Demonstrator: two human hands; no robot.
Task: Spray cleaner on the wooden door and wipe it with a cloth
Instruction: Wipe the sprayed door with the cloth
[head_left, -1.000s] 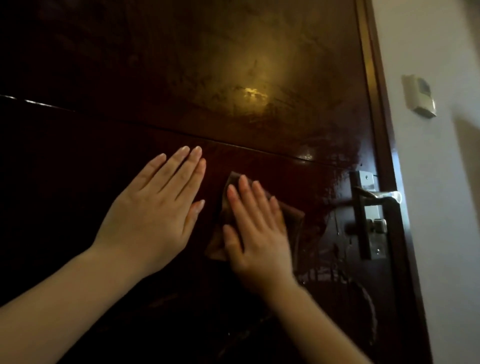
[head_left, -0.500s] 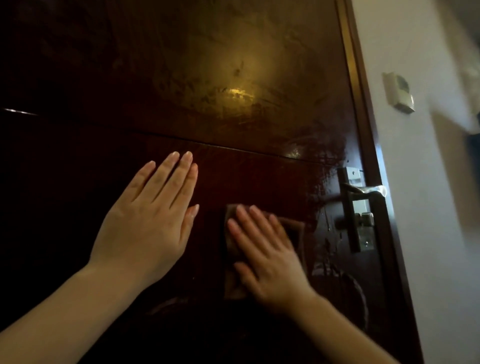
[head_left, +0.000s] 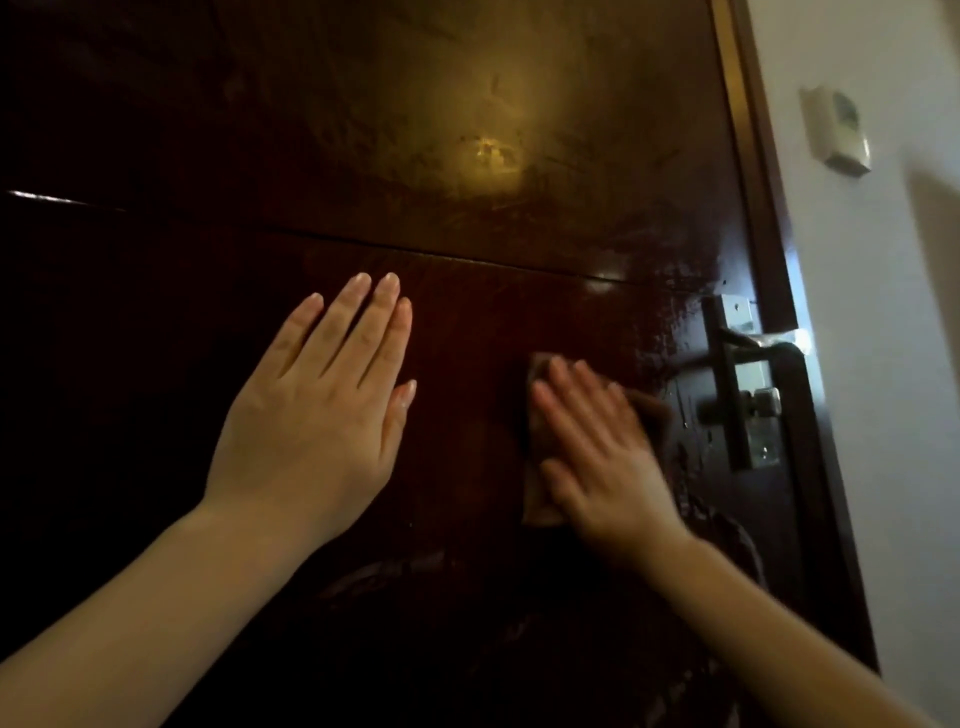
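White wall (head_left: 883, 415) at rt w/ small pale box (head_left: 836, 132) mounted on it, metal lever handle (head_left: 763, 340) just left.

The left hand (head_left: 317, 415) lay flat on the dark door (head_left: 467, 130), fingers (head_left: 363, 322) straight and close together, well left of the handle (head_left: 737, 384). The right hand (head_left: 602, 457) pressed a brown cloth (head_left: 537, 499) flat against the door just left of the handle, its fingers straight, spread and blurred. Wet streaks and drops showed on the wood beside and below the handle. A soft glare sat on the panel above and left of it. Right of the handle stood a white wall (head_left: 883, 364), with a small box (head_left: 836, 130) mounted higher up.
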